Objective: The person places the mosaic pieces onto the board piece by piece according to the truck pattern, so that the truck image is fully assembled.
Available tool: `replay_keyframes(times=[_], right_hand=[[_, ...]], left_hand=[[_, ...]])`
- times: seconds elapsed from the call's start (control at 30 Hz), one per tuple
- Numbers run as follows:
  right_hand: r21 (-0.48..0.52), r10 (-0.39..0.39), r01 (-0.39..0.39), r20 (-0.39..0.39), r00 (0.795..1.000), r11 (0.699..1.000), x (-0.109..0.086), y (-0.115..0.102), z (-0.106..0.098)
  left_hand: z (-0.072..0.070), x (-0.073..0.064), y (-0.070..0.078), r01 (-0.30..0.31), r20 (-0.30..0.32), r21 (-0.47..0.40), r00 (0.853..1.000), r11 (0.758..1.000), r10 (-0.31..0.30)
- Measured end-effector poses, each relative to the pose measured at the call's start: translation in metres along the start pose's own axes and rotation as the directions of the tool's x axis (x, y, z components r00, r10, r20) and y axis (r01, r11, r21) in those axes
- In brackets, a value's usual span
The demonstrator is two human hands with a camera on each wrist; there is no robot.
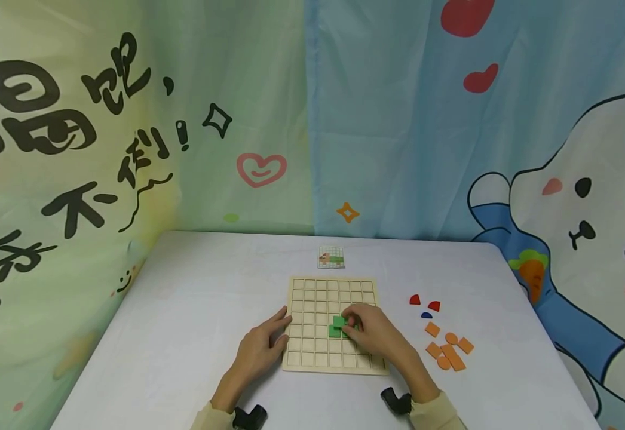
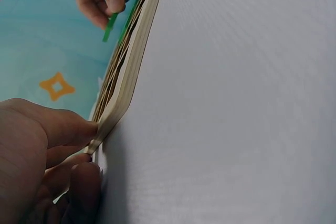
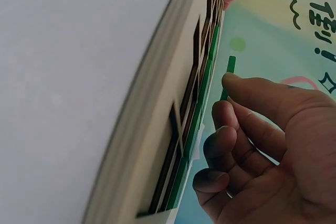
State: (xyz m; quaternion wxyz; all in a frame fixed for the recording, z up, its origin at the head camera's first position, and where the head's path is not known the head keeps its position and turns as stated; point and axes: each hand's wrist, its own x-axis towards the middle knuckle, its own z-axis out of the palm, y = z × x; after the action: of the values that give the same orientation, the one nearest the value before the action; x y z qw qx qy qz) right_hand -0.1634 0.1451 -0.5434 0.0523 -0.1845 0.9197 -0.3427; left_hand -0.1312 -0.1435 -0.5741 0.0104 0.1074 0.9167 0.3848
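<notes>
A pale wooden grid board [image 1: 304, 322] lies on the white table. My right hand [image 1: 371, 327] is over its right half and pinches a thin green square tile [image 3: 231, 65] between thumb and fingertip, raised above the board. Below that tile, green pieces [image 1: 334, 331] sit in the grid, partly covered by the right hand. My left hand [image 1: 261, 343] is at the board's left side, its fingertips [image 2: 89, 128] touching the wooden edge, with the fingers loosely bent.
Right of the board lie several orange pieces [image 1: 454, 358], squares and rounds among them, with red pieces [image 1: 434, 306] and a blue half-round [image 1: 426, 315] farther back. A small picture card [image 1: 331, 257] lies behind the board. A printed curtain [image 1: 237, 89] hangs behind the table.
</notes>
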Motion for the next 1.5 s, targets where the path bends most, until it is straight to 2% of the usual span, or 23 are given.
replay_keyframes(times=[0.63,1.5], right_hand=[[0.005,0.039,-0.039,0.028,0.999,0.999,0.011,-0.005,0.002],[-0.001,0.025,-0.025,0.045,0.999,1.000,0.015,-0.004,0.004]], left_hand=[[-0.001,0.000,0.000,-0.004,0.001,0.000,1.000,1.000,0.004],[0.000,0.000,-0.002,-0.017,0.004,-0.002,1.000,1.000,0.017]])
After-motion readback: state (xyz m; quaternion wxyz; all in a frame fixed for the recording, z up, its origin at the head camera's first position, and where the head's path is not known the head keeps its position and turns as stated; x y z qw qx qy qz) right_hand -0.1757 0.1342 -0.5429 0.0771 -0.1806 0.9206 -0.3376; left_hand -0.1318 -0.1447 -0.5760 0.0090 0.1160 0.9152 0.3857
